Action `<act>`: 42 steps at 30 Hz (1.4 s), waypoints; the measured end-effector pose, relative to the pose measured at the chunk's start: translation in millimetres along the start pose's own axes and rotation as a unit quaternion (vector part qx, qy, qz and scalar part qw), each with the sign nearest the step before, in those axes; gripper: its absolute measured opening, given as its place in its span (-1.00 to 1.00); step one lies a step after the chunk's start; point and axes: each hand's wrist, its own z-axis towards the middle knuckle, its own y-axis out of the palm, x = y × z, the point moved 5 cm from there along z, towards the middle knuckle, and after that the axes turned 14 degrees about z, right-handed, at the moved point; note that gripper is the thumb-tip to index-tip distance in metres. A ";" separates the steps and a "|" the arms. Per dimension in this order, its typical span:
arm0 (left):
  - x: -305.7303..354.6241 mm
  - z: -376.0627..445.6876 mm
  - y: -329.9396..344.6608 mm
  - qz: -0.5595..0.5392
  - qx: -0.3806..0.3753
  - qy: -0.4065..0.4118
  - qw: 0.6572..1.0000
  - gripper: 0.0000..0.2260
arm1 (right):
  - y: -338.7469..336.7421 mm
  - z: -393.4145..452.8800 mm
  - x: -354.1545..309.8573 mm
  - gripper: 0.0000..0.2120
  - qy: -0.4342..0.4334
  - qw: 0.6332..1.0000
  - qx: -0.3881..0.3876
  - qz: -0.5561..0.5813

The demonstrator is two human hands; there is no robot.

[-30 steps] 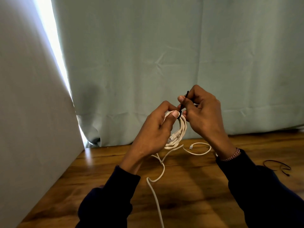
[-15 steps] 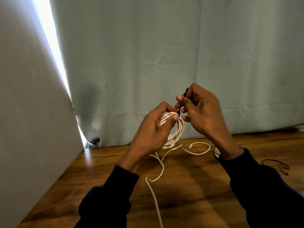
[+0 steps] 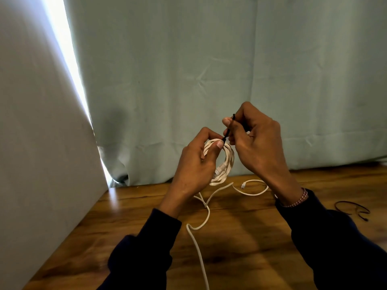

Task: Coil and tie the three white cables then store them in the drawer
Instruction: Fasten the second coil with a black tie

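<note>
A coiled white cable (image 3: 227, 164) hangs in the air above the wooden table (image 3: 240, 237), with a connector showing inside the loop. My left hand (image 3: 196, 162) grips the coil at its top, thumb pressed on the strands. My right hand (image 3: 254, 143) pinches a thin black tie (image 3: 229, 127) that runs down to the coil's top. Another loose white cable (image 3: 201, 243) trails across the table toward me, and a white cable end with a plug (image 3: 251, 188) lies behind the hands. The drawer is out of view.
A pale green curtain (image 3: 209, 70) hangs along the back of the table. A white panel (image 3: 37, 143) stands at the left, with bright light in the gap. Spare black ties (image 3: 354, 208) lie on the table at the right.
My right hand has drawn the black tie slightly up and to the right from the coil. My left hand keeps its grip on the coil.
</note>
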 end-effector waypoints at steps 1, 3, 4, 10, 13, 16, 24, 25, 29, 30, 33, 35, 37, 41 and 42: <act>-0.5 0.0 -0.3 -0.003 0.004 -0.005 1.000 -0.89 | 0.6 -0.7 -1.7 -0.84 -0.001 1.000 -0.002 0.000; -1.7 0.6 -0.7 -0.011 0.019 -0.017 1.000 -0.88 | 2.4 -3.1 -4.9 -0.84 -0.004 1.000 -0.001 0.001; -2.0 0.6 -1.4 -0.015 0.028 -0.022 0.999 -0.88 | 4.1 -5.1 -6.6 -0.85 -0.007 1.000 0.002 0.002; -3.7 -2.4 -0.7 -0.035 0.064 -0.055 0.996 -0.87 | 12.7 -12.9 -11.8 -0.87 -0.021 1.000 0.003 0.003; -3.5 -0.8 -4.9 -0.028 0.076 -0.054 0.995 -0.87 | 11.4 -6.9 -7.4 -0.85 0.007 1.000 -0.019 0.023; -1.5 -0.5 -5.8 -0.019 0.073 -0.047 0.996 -0.88 | 7.7 0.9 -0.8 -0.86 0.058 0.996 -0.047 0.037; 2.3 0.1 -4.6 -0.046 0.053 -0.038 0.997 -0.87 | -3.5 6.3 17.0 -0.88 0.125 0.988 -0.067 0.058; 3.7 0.1 -4.4 -0.054 0.048 -0.036 0.997 -0.87 | -5.4 7.4 18.8 -0.86 0.133 0.988 -0.059 0.060; 10.0 -0.8 -4.6 -0.076 0.021 -0.019 0.997 -0.86 | -3.5 7.4 20.1 -0.85 0.132 0.989 -0.065 0.028; 9.9 -0.7 -5.4 -0.085 0.012 -0.020 0.996 -0.87 | -1.7 6.8 19.2 -0.85 0.125 0.990 -0.065 0.017; 7.9 -0.1 -6.7 -0.109 -0.015 -0.027 0.994 -0.88 | 1.2 5.5 20.2 -0.88 0.122 0.991 -0.060 -0.003; 8.0 0.0 -6.4 -0.110 -0.023 -0.026 0.993 -0.89 | 1.1 4.7 23.8 -0.89 0.131 0.990 -0.051 -0.003; 8.3 -0.3 -4.6 -0.108 -0.034 -0.026 0.993 -0.90 | 0.6 3.3 27.1 -0.88 0.132 0.990 -0.037 -0.014; 5.8 0.3 -7.1 -0.101 -0.049 -0.018 0.993 -0.89 | 2.1 0.3 28.0 -0.88 0.128 0.991 -0.030 -0.027; 5.7 0.4 -8.4 -0.095 -0.048 -0.013 0.994 -0.88 | 2.3 1.0 26.2 -0.88 0.125 0.991 -0.028 -0.026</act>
